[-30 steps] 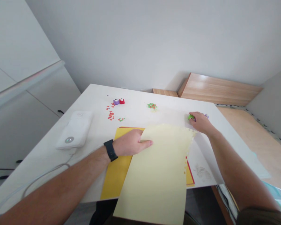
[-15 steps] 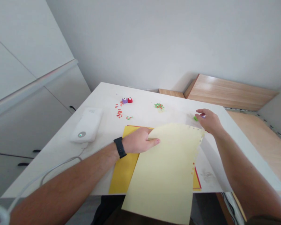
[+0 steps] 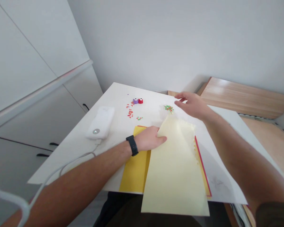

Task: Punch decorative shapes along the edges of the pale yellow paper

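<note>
A pale yellow sheet of paper [image 3: 177, 170] hangs tilted over the table's front edge. Its far left edge is gripped by my left hand [image 3: 150, 138], thumb on top and the other fingers mostly hidden behind it. My right hand [image 3: 191, 104] hovers beyond the sheet's far right corner, fingers apart, and I see nothing in it. Just left of its fingertips lies a small heap of green and red paper bits [image 3: 168, 108]. Under the sheet rests yellow paper [image 3: 133, 171] with a red border. A purple craft punch [image 3: 135, 101] touches a red craft punch [image 3: 140, 101] farther back.
Red paper bits [image 3: 130, 113] are scattered near the punches, with a few green and red ones [image 3: 139, 118] closer. A white power bank [image 3: 101, 121] with a cable [image 3: 71, 162] lies at the left of the white table [image 3: 118, 105]. Wooden furniture [image 3: 246, 94] stands behind right.
My right hand has moved left, away from the green object at the right, toward the heap of bits. The sheet is still in my left hand, its far edge now more curled. The view has shifted.
</note>
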Demonstrator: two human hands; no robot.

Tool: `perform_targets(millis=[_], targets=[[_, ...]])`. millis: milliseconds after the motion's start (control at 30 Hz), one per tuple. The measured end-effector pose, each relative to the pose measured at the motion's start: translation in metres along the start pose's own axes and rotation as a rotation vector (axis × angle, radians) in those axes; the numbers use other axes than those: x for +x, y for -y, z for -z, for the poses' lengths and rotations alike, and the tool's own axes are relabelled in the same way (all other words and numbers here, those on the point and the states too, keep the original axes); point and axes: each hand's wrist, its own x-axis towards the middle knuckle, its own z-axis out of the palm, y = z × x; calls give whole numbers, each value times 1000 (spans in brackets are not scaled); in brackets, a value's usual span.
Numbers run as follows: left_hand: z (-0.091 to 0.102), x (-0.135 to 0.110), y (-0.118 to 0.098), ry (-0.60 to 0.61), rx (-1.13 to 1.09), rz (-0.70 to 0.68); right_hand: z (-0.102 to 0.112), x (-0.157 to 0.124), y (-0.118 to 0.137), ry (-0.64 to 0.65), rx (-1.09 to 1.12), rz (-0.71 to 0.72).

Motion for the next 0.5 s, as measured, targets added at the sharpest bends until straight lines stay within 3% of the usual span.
perform_targets(millis=[300, 500], targets=[[2, -1, -1, -57, 58, -6, -117, 82, 26, 275, -130, 162], [3, 0, -2, -130, 121, 45, -156, 104, 43, 355, -219, 163]])
